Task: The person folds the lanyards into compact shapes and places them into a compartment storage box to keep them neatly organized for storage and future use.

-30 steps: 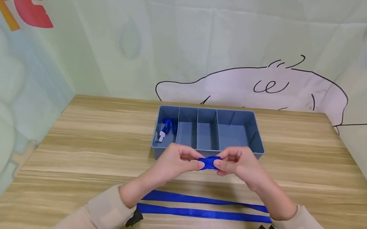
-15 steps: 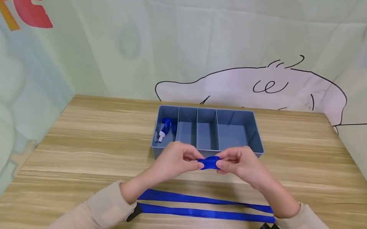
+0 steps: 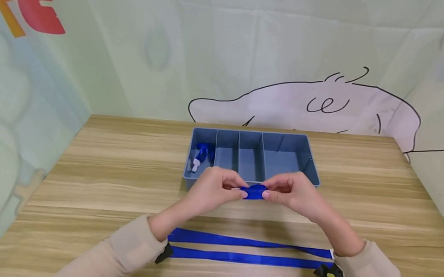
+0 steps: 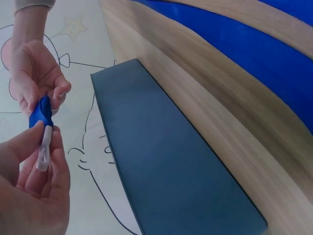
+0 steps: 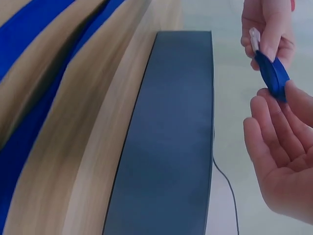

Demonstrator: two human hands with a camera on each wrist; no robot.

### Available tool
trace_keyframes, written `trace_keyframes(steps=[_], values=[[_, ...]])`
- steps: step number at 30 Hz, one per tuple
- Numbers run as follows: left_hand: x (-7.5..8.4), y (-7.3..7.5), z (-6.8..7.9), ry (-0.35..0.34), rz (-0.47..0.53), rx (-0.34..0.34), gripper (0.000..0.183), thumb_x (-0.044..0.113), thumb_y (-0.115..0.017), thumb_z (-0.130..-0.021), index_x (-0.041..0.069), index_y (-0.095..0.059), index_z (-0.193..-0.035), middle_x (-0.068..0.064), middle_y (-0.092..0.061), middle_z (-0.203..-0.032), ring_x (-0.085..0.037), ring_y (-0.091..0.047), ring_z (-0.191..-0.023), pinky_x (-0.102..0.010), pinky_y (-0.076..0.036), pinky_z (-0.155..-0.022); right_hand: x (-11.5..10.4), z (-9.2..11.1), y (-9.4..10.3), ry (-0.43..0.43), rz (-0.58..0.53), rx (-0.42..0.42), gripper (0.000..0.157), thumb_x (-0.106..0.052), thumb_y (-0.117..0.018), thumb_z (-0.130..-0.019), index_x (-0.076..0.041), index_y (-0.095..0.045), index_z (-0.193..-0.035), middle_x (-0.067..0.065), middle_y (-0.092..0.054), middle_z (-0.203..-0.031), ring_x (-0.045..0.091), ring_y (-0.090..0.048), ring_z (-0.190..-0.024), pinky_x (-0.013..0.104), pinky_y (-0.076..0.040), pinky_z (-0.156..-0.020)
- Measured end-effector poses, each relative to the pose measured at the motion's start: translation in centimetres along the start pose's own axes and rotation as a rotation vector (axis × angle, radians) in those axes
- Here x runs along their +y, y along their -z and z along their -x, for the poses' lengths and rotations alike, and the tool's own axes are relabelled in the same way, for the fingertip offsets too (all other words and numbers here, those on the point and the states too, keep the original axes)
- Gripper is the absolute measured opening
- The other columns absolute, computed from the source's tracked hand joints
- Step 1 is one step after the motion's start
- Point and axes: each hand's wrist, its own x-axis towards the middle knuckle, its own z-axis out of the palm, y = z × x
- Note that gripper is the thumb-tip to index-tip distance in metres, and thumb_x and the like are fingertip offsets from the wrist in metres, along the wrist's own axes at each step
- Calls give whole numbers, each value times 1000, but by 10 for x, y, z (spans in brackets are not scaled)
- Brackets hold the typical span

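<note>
Both hands are raised in front of the grey divided box, pinching a folded blue lanyard (image 3: 254,192) between them. My left hand (image 3: 215,187) grips its left end with thumb and fingers. A white clip (image 4: 45,149) sticks out of the bundle at that side, beneath the left fingers in the left wrist view. At the other end, my right hand (image 3: 300,195) pinches the blue strap between thumb and fingertips, its other fingers loosely bent in the right wrist view. In the box's leftmost compartment lies another bundled blue lanyard (image 3: 202,151) with a white clip.
The grey box (image 3: 188,183) stands on the wooden table (image 3: 117,167) near the back wall. Two lengths of blue strap (image 3: 248,258) stretch across the table below the forearms. Dark wrist-worn pieces (image 3: 328,273) hang by the sleeves. A printed cloth (image 3: 156,31) covers the walls.
Both hands have risen slightly toward the box with the folded lanyard between them. The right forearm has shifted a little, showing more of the strap's right end. The grip stays.
</note>
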Motion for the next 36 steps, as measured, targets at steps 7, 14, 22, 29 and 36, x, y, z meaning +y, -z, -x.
trace_keyframes(steps=[7,14,22,29,36], values=[[-9,3,-7,-24,-51,103,11,10,-74,-79,7,-73,-90,-1,-70,-82,-6,-60,-65,-22,-50,-56,11,1,19,13,129,162,16,-8,-66,-86,0,-69,-99,9,-68,-89,24,-63,-76,26,-54,-67],[-13,8,-15,28,-92,185,11,10,-75,-78,8,-73,-89,-1,-70,-82,-8,-61,-67,-22,-51,-58,22,3,52,-47,313,411,16,-7,-65,-87,0,-69,-100,15,-67,-95,17,-58,-77,20,-49,-60],[-22,16,-26,78,-121,286,8,9,-76,-77,6,-73,-84,-4,-70,-78,-14,-64,-65,-24,-51,-55,49,5,73,-123,370,511,31,2,-61,-84,11,-59,-114,27,-62,-95,33,-63,-80,20,-47,-56],[-26,24,-37,102,-133,353,8,10,-76,-78,6,-72,-83,-5,-71,-77,-14,-65,-65,-26,-49,-52,58,-1,78,-245,211,466,35,3,-59,-86,15,-53,-119,21,-58,-93,2,-54,-67,18,-51,-58],[-32,32,-50,153,-212,367,8,11,-76,-78,5,-71,-81,-6,-70,-75,-15,-66,-64,-28,-50,-56,57,-5,81,-280,160,407,38,2,-59,-87,15,-51,-122,24,-58,-101,0,-53,-70,17,-51,-61]])
